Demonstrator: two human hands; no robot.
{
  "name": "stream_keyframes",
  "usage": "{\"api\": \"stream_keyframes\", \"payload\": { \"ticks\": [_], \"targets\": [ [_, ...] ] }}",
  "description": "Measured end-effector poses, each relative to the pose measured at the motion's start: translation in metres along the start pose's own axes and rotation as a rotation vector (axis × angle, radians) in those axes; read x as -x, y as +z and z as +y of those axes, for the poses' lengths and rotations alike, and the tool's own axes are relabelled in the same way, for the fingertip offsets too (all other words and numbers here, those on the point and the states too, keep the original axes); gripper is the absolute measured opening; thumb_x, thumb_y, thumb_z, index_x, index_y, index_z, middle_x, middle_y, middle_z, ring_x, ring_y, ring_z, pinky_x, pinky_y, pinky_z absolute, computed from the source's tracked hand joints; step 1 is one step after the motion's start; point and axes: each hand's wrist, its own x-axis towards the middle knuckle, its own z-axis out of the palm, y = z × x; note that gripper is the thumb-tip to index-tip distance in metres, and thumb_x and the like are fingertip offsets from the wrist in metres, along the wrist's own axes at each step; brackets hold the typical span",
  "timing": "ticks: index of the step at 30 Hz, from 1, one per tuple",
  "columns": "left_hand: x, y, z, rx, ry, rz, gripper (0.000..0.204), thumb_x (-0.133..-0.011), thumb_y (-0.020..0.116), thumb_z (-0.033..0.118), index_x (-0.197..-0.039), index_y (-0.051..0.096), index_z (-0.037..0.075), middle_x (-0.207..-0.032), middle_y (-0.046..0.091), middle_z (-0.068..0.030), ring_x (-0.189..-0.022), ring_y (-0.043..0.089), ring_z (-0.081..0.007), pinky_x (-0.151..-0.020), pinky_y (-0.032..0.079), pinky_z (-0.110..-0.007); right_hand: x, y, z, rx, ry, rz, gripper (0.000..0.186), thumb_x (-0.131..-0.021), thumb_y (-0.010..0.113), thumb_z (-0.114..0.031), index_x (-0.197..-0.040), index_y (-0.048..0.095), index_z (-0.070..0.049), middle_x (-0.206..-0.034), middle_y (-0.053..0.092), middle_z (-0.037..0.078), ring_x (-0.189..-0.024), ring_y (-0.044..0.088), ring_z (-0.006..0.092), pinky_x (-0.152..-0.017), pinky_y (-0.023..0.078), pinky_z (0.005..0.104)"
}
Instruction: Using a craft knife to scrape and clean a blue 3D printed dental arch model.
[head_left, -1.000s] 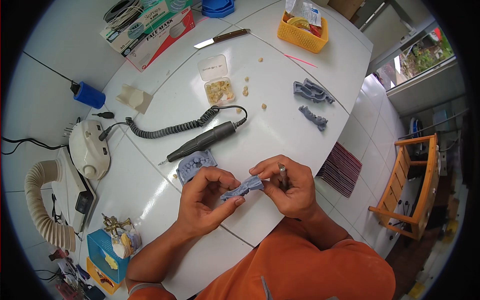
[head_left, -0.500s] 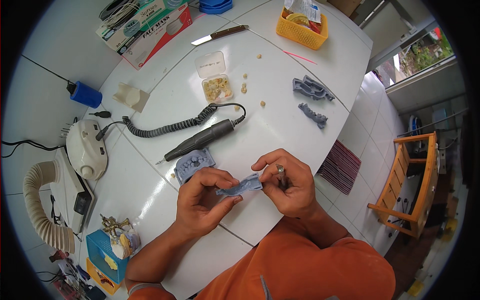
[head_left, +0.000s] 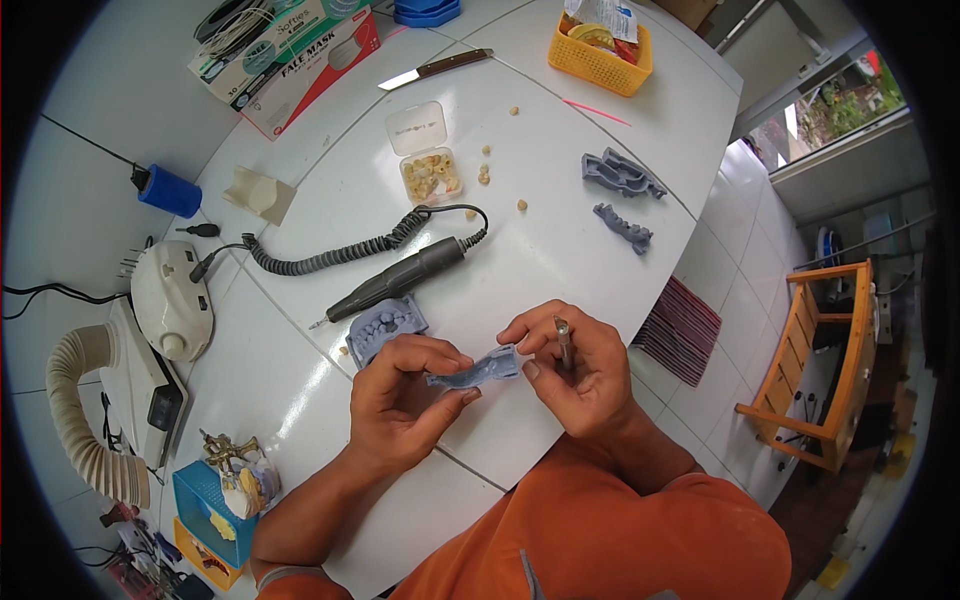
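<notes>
My left hand [head_left: 395,405] pinches a grey-blue dental cast piece [head_left: 476,371] between thumb and fingers, its hollowed side showing. In my right hand [head_left: 590,385] is a slim metal hand tool [head_left: 564,342], lying among curled fingers; its working tip cannot be made out. The right thumb and fingertips are close to the right end of the cast piece; whether they touch it I cannot tell. A larger grey-blue dental model [head_left: 386,325] with a row of teeth lies just beyond my left hand. Beside it rests a black rotary handpiece [head_left: 400,278] with a bur.
A clear box [head_left: 432,176] of artificial teeth stands open, several loose ones near it. Two grey cast pieces [head_left: 622,174] lie right. Farther off are a knife [head_left: 455,64] and yellow basket [head_left: 600,62]. Left stand the handpiece's control unit [head_left: 172,300] and a beige hose [head_left: 70,400].
The metal tool in my right hand has tilted a little, showing more of its length. Both hands otherwise keep nearly the same place, and the view has shifted slightly.
</notes>
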Motion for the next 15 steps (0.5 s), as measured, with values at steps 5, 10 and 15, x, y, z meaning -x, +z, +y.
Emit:
{"api": "stream_keyframes", "payload": {
  "ticks": [5, 10, 15],
  "targets": [
    [0.0004, 0.0011, 0.0005, 0.012, -0.022, 0.023, 0.047, -0.082, 0.08, -0.018, -0.115, 0.058, 0.005, -0.118, 0.065, -0.0145, -0.112, 0.065, -0.0218, -0.101, 0.055, -0.037, -0.0011, -0.0014, -0.0051, -0.014, 0.009, -0.023, 0.03, -0.083, 0.069, 0.012, -0.111, 0.064, 0.002, -0.117, 0.076, 0.013, -0.055, 0.046, -0.0016, -0.05, 0.035, 0.0196],
    [0.0009, 0.0028, -0.0011, 0.053, -0.009, 0.06, 0.041, -0.084, 0.079, -0.017, -0.117, 0.061, 0.0, -0.118, 0.069, -0.015, -0.112, 0.07, -0.0241, -0.101, 0.055, -0.038, -0.0011, -0.0028, -0.0045, -0.005, -0.009, -0.029, 0.031, -0.085, 0.07, 0.011, -0.113, 0.063, 0.001, -0.117, 0.076, 0.014, -0.054, 0.046, -0.0019, -0.05, 0.035, 0.0195],
    [0.0013, 0.0018, -0.0025, 0.052, 0.001, 0.043, 0.042, -0.084, 0.079, -0.018, -0.118, 0.061, 0.0, -0.118, 0.068, -0.0149, -0.112, 0.068, -0.0236, -0.1, 0.056, -0.037, -0.0004, -0.0023, -0.0024, -0.02, 0.004, -0.021, 0.032, -0.086, 0.071, 0.012, -0.115, 0.061, 0.001, -0.119, 0.078, 0.016, -0.053, 0.042, -0.0027, -0.049, 0.034, 0.0193]
  ]
}}
